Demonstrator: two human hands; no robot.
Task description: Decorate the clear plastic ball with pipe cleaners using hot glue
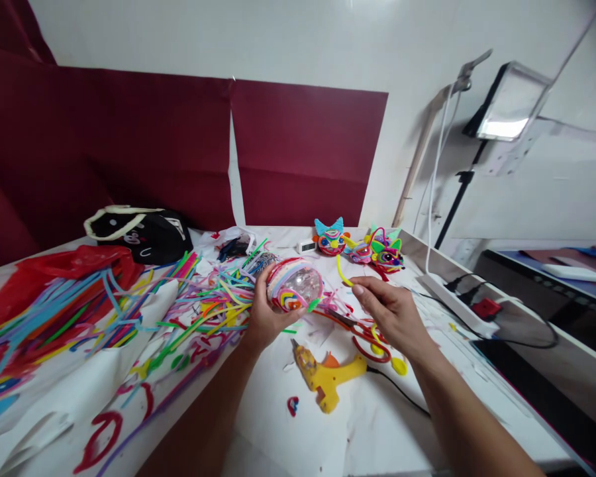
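Observation:
My left hand [265, 315] is wrapped round a clear plastic ball [305, 283] partly covered with coloured fuzzy strips, holding it above the table. In my right hand [390, 308], thumb and fingers pinch a short yellow pipe cleaner [342, 270], which curves up from the fingertips to the right of the ball. Beneath the hands lie orange-handled scissors [350, 322], and nearer to me rests a yellow hot glue gun [328, 377] on its side. A small red and blue scrap [292, 405] lies by the gun.
Loose pipe cleaners [213, 298] heap up on the left, beside a red plastic bag [109, 262] and a black pouch [144, 235]. Finished-looking animal heads [331, 237] stand at the back. A power strip [459, 305] and its cables run along the right edge.

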